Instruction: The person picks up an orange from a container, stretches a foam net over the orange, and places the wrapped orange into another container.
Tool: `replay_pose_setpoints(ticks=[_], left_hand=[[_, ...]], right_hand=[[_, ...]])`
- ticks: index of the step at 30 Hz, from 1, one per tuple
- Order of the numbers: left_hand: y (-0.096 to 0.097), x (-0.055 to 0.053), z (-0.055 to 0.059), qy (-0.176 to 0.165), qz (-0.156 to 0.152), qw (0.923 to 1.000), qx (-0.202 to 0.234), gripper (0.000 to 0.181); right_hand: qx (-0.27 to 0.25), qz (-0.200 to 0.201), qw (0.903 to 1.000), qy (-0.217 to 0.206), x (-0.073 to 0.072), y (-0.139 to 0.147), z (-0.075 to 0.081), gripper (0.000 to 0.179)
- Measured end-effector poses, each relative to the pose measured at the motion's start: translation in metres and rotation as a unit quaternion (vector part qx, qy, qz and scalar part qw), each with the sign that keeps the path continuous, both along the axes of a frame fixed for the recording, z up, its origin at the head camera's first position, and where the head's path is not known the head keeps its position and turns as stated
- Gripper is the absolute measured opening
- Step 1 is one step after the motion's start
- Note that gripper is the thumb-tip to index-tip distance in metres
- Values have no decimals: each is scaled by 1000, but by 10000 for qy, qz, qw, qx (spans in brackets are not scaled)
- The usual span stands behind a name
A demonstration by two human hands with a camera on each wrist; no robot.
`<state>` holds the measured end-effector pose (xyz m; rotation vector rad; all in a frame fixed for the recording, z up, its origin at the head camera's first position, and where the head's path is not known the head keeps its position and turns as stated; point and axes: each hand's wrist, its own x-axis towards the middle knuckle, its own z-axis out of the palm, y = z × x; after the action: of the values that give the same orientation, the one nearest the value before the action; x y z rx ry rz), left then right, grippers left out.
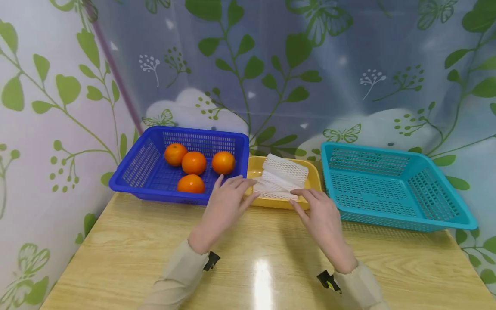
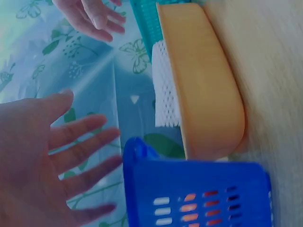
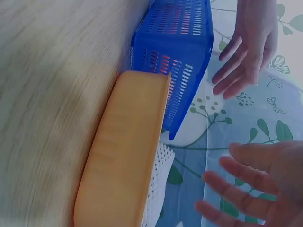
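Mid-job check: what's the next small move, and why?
Probably lower the right grip and pinch a white foam net: it lies within the yellow tray, the grip looks empty, and the oranges in the blue basket are bare.

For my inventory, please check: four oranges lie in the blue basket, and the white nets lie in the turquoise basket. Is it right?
Not quite: the head view shows the white nets in the yellow tray, not the turquoise basket. Four oranges do lie in the blue basket.
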<state>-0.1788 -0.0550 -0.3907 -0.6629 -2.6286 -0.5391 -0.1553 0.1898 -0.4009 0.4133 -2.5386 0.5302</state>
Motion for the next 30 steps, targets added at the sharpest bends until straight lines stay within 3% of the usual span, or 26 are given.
replay_pose_setpoints(ticks=[4, 6, 9, 15, 19, 22, 26, 30], left_hand=[[-9, -5, 5, 600, -174, 9975, 320, 19], [-16, -8, 8, 741, -129, 9964, 403, 14], [-29, -15, 13, 681, 167, 9962, 518, 13], [-68, -33, 20, 186, 1076, 9922, 604, 17], [-90, -43, 20, -260, 1579, 9864, 378, 33], [-102, -49, 19, -836, 1935, 9775, -9, 50], [-113, -56, 19, -1869, 2180, 9561, -585, 70], [-118, -64, 19, -2820, 2030, 9314, -1086, 72]], right_hand=[[-349, 209, 9991, 127, -1, -5, -1, 11], [-490, 295, 9983, 112, -2, -9, 0, 8], [-629, 371, 9973, 66, -4, -16, 1, 7], [-886, 660, 9939, -14, -9, -36, 8, 5], [-989, 825, 9917, -8, -15, -50, 10, 4], [-1083, 975, 9893, -70, -20, -61, 9, 5], [-1158, 1192, 9860, -128, -25, -79, 10, 7], [-1201, 1399, 9828, -104, -29, -95, 10, 10]])
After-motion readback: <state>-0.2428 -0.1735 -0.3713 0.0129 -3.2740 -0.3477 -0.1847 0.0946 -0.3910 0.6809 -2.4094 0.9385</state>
